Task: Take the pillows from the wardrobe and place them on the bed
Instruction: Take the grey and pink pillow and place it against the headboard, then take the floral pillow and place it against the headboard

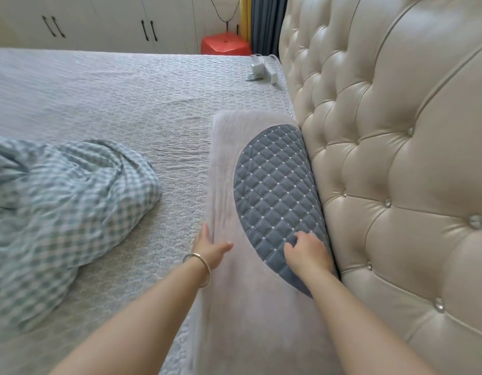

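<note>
A long pale grey-pink pillow [229, 169] with a quilted blue oval panel lies flat on the bed [112, 98], pressed lengthwise against the headboard. My left hand [210, 249], with a bangle on its wrist, rests against the pillow's left edge, thumb on top and fingers along the side. On the blue panel near the headboard my right hand [306, 250] presses down with curled fingers. The white wardrobe [99, 20] stands beyond the far side of the bed with its doors closed.
A cream tufted headboard [397, 158] fills the right side. A crumpled blue-checked blanket [58, 207] lies on the left of the bed. White chargers and cables [261, 69] sit at the far corner. A red stool [225, 44] stands beside the curtains.
</note>
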A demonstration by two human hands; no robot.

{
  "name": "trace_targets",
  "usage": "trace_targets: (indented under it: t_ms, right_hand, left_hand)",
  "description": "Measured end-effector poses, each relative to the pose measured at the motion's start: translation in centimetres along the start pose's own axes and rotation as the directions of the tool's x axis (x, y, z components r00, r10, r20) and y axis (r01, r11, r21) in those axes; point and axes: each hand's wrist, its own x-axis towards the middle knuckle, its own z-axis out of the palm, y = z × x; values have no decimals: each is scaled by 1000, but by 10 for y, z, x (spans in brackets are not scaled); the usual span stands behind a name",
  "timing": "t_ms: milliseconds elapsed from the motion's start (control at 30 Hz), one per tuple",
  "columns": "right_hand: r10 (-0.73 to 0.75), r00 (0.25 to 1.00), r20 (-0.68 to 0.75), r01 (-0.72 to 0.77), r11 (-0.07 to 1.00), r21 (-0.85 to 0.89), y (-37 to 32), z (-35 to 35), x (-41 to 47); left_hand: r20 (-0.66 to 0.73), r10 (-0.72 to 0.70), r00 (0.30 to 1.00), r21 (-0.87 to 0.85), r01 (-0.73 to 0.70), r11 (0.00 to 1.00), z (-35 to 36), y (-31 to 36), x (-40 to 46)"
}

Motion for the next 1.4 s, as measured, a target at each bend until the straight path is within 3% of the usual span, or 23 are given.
trace_targets:
  t_ms: [133, 333, 467, 633, 733, 900, 1100, 1167, 1267, 1400]
  right_hand:
    - [-97, 995, -18, 98, 977, 188, -39, -37, -57]
    - [-339, 937, 80, 285, 878, 384, -111, -75, -166]
    - [-475, 879, 48, 414, 808, 420, -167, -68, -250]
    - [-693, 706, 144, 589, 688, 425, -243, -45, -366]
    - [-799, 573, 180, 688, 589, 425, -286, -28, -436]
    - [-889, 370, 269, 761, 456, 462, -346, 18, -556]
    - [-909, 228, 349, 773, 387, 503, -423, 83, -678]
    - [-907, 148, 394, 780, 353, 518, -454, 119, -735]
    - [-917, 107, 383, 787, 314, 531, -466, 131, -757]
    - [-899, -22, 437, 802, 245, 545, -505, 182, -819]
  left_hand:
    - [60, 66, 996, 8, -66, 998, -46, 27, -52]
    - [10, 303, 953, 126, -302, 945, -149, 67, -161]
    - [-155, 325, 933, 129, -307, 943, -225, 45, -244]
    - [-405, 208, 890, 26, -216, 976, -314, -26, -346]
    - [-559, 116, 821, -58, -178, 982, -364, -73, -403]
    - [-765, -19, 644, -111, -104, 988, -450, -149, -491]
    - [-870, -190, 456, -259, -94, 961, -539, -246, -571]
    - [-898, -236, 370, -292, -101, 951, -580, -292, -600]
    - [-910, -233, 342, -283, -104, 953, -599, -299, -613]
    - [-924, -264, 276, -296, -80, 952, -648, -341, -642]
